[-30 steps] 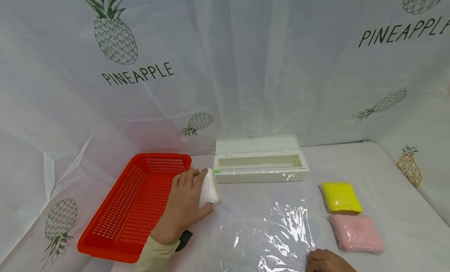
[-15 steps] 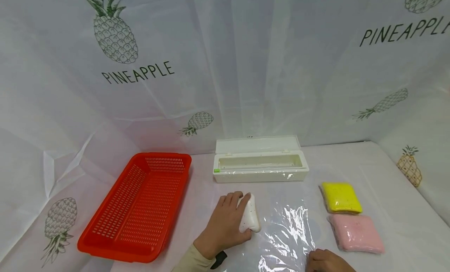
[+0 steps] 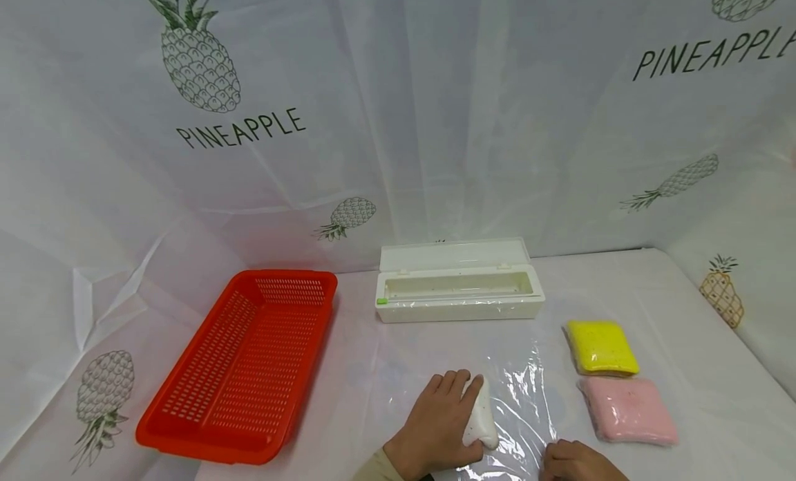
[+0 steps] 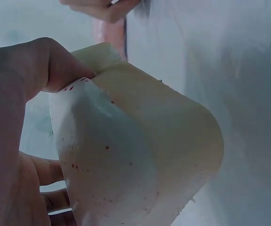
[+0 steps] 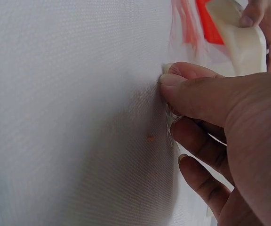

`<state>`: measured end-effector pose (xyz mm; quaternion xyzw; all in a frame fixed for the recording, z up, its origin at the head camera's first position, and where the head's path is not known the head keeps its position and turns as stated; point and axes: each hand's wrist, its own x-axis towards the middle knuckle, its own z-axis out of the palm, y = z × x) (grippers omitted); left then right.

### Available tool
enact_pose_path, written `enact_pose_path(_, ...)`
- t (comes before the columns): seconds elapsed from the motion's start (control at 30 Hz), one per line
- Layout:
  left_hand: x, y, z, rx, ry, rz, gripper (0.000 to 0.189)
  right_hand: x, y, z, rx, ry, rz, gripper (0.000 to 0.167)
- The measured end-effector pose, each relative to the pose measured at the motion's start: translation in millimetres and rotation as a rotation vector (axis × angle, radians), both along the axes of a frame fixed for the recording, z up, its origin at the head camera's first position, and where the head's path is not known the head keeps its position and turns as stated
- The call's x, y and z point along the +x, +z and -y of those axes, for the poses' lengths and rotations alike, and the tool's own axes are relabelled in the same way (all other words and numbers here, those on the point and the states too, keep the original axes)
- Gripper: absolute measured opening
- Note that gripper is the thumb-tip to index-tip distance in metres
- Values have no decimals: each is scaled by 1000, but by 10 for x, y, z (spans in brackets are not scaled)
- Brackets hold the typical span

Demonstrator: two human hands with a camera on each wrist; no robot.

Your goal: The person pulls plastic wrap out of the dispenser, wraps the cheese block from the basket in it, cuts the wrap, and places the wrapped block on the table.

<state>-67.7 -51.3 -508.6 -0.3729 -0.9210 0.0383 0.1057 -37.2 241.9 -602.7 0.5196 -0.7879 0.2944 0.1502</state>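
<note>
In the head view my left hand (image 3: 435, 426) grips a white block (image 3: 480, 420) by its sides, just over the sheet of clear cling film (image 3: 522, 405) spread on the table. Up close, the left wrist view shows the block (image 4: 112, 155) with small red specks, rounded corners and a cream-coloured side. Near the film's right corner, my right hand (image 3: 578, 460) pinches the film edge between thumb and forefinger. The right wrist view has these fingertips (image 5: 173, 80) close to the table, with the other fingers loosely bent below.
A white cling film dispenser (image 3: 460, 309) stands at the back, lid raised. To the left lies a red perforated basket (image 3: 249, 370). A yellow wrapped block (image 3: 600, 347) and a pink wrapped block (image 3: 629, 410) sit at the right.
My left hand has carried the white block from beside the red basket rightward and toward me, over the film. The right hand has stayed at the film corner.
</note>
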Motion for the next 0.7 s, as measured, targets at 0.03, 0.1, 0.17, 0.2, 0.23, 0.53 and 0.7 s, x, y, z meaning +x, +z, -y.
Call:
enact_pose_path(0.03, 8, -12, -15, -7, -2, -2, 84, 2, 0, -2, 1, 1, 4, 27)
enact_pose_path(0.1, 19, -33, -41, -21, -4, -4, 84, 10, 3, -5, 3, -2, 6, 28)
enact_pose_path(0.17, 25, -54, -62, -38, 0, -12, 85, 15, 5, -10, 7, -5, 20, 28)
enact_pose_path(0.2, 27, -65, -69, -45, 3, -17, 86, 17, 7, -15, 13, -4, 35, 27)
enact_pose_path(0.23, 28, -77, -75, -51, 6, -23, 86, 21, 8, -19, 15, -7, 46, 26)
enact_pose_path(0.53, 7, -189, -98, -109, 28, -19, 91, 19, 4, -43, 36, 14, 94, 21)
enact_pose_path(0.7, 4, -310, -37, -59, 18, 2, 100, 18, -2, -23, 0, 24, 68, 27)
